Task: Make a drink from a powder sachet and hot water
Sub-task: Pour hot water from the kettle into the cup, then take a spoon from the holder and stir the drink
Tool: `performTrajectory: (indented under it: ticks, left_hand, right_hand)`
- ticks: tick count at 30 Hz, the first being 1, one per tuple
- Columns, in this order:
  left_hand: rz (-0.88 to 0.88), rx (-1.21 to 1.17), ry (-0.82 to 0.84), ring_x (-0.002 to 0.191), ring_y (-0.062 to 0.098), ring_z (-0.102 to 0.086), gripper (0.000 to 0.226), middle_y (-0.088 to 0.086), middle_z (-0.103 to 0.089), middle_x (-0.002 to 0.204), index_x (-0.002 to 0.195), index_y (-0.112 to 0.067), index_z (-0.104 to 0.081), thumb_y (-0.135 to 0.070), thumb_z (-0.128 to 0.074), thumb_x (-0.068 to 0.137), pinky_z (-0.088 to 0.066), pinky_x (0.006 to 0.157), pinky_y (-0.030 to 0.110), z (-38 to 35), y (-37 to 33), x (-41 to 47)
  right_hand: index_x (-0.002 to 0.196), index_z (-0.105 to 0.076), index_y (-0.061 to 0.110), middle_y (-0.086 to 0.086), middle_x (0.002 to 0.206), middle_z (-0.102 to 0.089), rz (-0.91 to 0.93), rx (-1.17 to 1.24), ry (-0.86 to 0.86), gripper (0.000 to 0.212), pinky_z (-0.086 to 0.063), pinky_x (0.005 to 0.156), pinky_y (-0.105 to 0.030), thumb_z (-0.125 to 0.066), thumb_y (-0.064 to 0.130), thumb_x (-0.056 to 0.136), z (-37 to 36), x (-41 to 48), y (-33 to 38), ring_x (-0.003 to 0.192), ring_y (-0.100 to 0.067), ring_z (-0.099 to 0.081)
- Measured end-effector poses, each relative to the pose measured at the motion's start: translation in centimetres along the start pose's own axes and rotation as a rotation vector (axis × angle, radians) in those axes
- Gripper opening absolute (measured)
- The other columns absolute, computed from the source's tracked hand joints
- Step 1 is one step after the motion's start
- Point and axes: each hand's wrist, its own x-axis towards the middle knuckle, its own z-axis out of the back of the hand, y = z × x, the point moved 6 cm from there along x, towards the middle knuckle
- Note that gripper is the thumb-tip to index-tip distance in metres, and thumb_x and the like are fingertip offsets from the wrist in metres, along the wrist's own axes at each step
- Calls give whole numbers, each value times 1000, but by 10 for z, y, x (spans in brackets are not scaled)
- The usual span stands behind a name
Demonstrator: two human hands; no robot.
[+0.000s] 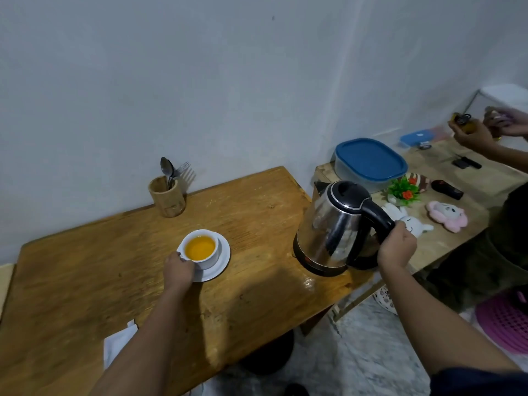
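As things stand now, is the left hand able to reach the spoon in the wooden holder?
Probably yes, but not at once. The left hand grips the white cup of orange drink and must let go first. Beyond that, bare brown wooden table lies between it and the metal spoon upright in the wooden holder.

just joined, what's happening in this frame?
A person is making a drink. The left hand steadies a white cup of orange liquid on a saucer. The right hand grips the handle of a steel kettle, which sits upright near the table edge. Nothing is pouring.
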Motion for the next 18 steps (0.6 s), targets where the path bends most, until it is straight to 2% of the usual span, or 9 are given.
performTrajectory:
  ticks: [3,6,8,10,11,15,18]
  left_hand:
    - [-17,-3,4,102,42,-55,29,28,-57,116,112,7,-55,-4,-49,86,-47,84,47,0,1,0]
    - [-25,-31,17,102,41,-56,29,27,-57,116,112,5,-55,-4,-52,85,-47,81,45,1,1,-2]
    - [-33,-34,40,104,41,-55,30,26,-57,117,113,4,-54,-3,-53,84,-47,84,48,2,2,-1]
    - [-47,-21,61,104,40,-55,31,26,-55,119,115,3,-52,-3,-50,85,-47,86,49,2,4,1]
    - [-57,-17,71,103,38,-54,30,26,-55,120,117,2,-52,-3,-49,87,-46,85,47,2,4,1]
    - [-84,-20,100,94,32,-52,30,25,-56,118,119,3,-50,-3,-46,90,-39,74,37,2,3,-1]
    - [-113,-30,100,97,34,-53,28,24,-56,118,118,2,-50,-7,-43,93,-39,75,37,2,6,0]
  right_hand:
    - [51,-28,18,-4,54,-28,81,-22,26,46,-21,55,-32,-35,31,95,-2,-2,0,51,-18,-26]
    - [54,-32,16,-3,57,-34,194,-60,67,48,-25,57,-32,-29,33,99,-1,-5,3,53,-16,-31]
    - [66,-44,12,-7,66,-44,263,-67,122,44,-31,65,-31,-26,32,100,-1,-8,4,62,-18,-39]
    - [88,-53,7,-12,82,-51,340,-104,174,40,-33,74,-31,-24,31,101,0,-12,5,77,-21,-46]
    - [97,-53,5,-12,87,-52,388,-135,191,40,-33,77,-31,-23,30,101,0,-14,7,83,-21,-48]
    - [108,-51,3,-14,96,-54,539,-251,192,35,-34,78,-32,-25,25,100,-3,-21,15,92,-25,-49]
    - [120,-49,3,-19,117,-52,642,-373,167,32,-37,94,-40,-35,20,97,-7,-27,26,111,-29,-46]
